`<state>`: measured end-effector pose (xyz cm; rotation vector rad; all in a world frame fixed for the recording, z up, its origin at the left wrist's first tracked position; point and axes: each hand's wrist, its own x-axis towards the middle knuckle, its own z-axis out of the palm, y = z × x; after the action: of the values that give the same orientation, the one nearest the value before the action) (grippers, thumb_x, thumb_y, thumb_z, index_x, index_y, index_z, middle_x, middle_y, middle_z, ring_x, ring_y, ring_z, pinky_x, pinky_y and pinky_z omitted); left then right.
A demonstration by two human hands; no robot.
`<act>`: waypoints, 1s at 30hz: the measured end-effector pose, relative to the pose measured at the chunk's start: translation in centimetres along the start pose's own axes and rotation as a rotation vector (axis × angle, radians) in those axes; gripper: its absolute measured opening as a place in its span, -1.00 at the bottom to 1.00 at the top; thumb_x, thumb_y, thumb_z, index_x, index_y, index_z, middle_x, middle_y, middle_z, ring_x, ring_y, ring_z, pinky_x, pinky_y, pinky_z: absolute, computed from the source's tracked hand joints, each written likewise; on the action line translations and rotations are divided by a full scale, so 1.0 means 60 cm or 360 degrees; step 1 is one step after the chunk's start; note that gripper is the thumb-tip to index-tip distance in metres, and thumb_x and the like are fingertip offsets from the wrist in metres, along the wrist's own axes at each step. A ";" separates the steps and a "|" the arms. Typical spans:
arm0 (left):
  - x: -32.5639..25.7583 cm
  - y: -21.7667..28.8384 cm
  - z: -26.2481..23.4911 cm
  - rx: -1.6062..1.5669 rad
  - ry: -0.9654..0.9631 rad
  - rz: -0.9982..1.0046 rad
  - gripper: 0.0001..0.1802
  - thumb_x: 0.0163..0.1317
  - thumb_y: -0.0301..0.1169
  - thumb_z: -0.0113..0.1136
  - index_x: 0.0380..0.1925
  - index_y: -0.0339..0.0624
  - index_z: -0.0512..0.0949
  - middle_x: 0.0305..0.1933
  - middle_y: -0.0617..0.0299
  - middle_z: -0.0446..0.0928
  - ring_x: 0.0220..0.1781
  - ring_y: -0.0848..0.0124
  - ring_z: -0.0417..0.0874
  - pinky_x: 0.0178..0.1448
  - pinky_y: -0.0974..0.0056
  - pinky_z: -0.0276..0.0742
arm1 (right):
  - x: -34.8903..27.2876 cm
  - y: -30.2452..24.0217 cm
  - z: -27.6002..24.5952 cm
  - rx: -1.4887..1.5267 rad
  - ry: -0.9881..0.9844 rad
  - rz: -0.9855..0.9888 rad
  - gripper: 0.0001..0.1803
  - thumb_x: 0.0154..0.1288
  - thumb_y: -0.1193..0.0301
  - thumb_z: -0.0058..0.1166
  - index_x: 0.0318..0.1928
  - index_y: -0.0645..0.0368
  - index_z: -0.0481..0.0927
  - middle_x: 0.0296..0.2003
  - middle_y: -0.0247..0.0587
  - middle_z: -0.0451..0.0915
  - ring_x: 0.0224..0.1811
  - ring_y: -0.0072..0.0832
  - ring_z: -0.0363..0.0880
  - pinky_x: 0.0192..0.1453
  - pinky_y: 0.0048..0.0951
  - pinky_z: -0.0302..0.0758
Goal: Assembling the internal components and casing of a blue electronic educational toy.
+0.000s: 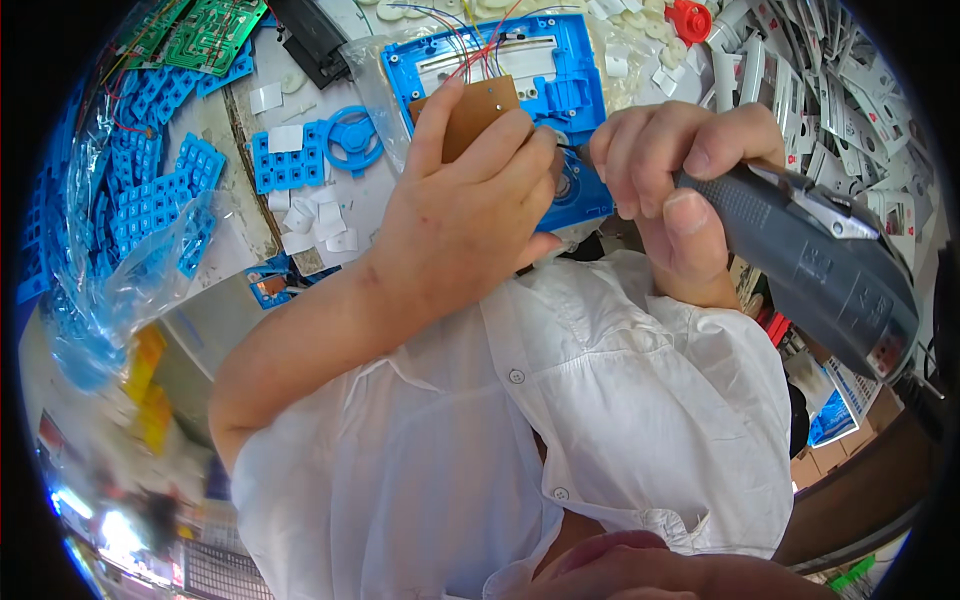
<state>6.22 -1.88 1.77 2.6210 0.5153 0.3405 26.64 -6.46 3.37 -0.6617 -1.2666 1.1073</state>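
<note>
My left hand (455,220) holds down a brown circuit board (488,108) in an open blue plastic casing (585,65), its fingers curled over the board's near edge. Thin red, blue and yellow wires (475,50) rise from the far side of the board. In my right hand (675,165) is a dark grey electric screwdriver (825,260) with a silver lever along its body. It lies almost level, its front end pointing left toward the board and the casing. My fingers cover most of that front end, so I cannot tell whether its tip touches a screw.
Blue button pads (150,195) are heaped at the left under clear plastic, with green circuit boards (215,35) behind them. A blue toy steering wheel (352,140) and white paper squares (320,222) lie nearer. White plastic panels (850,110) crowd the right, beside a red round part (688,20).
</note>
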 end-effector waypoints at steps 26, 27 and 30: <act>0.000 0.005 0.015 0.0115 0.0185 0.0061 -0.62 -0.05 -0.01 0.47 -0.34 0.00 0.71 -0.16 0.40 0.50 0.19 0.39 0.47 0.59 -0.25 0.10 | 0.004 0.006 -0.008 -0.0029 -0.0163 -0.0053 -0.68 0.37 0.64 0.09 -0.04 0.18 0.23 -0.39 -0.11 0.52 -0.42 -0.51 0.44 -0.27 -0.39 0.51; 0.001 0.005 0.016 0.0127 0.0189 0.0063 -0.62 -0.05 -0.01 0.47 -0.34 0.00 0.71 -0.16 0.40 0.50 0.18 0.38 0.47 0.59 -0.25 0.11 | 0.006 0.006 -0.008 -0.0027 -0.0173 -0.0052 -0.69 0.37 0.64 0.09 -0.04 0.18 0.23 -0.40 -0.11 0.52 -0.42 -0.52 0.44 -0.27 -0.39 0.51; 0.001 0.008 0.019 0.0183 0.0201 0.0065 -0.64 -0.03 -0.01 0.46 -0.35 0.01 0.71 -0.17 0.41 0.50 0.18 0.38 0.48 0.59 -0.25 0.12 | 0.008 0.006 -0.011 -0.0010 -0.0163 -0.0018 -0.69 0.37 0.65 0.08 -0.04 0.18 0.23 -0.40 -0.11 0.52 -0.42 -0.52 0.44 -0.26 -0.39 0.52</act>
<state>6.79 -2.67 1.03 2.7366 0.5385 0.5062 27.15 -5.78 3.10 -0.6080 -1.3600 1.1402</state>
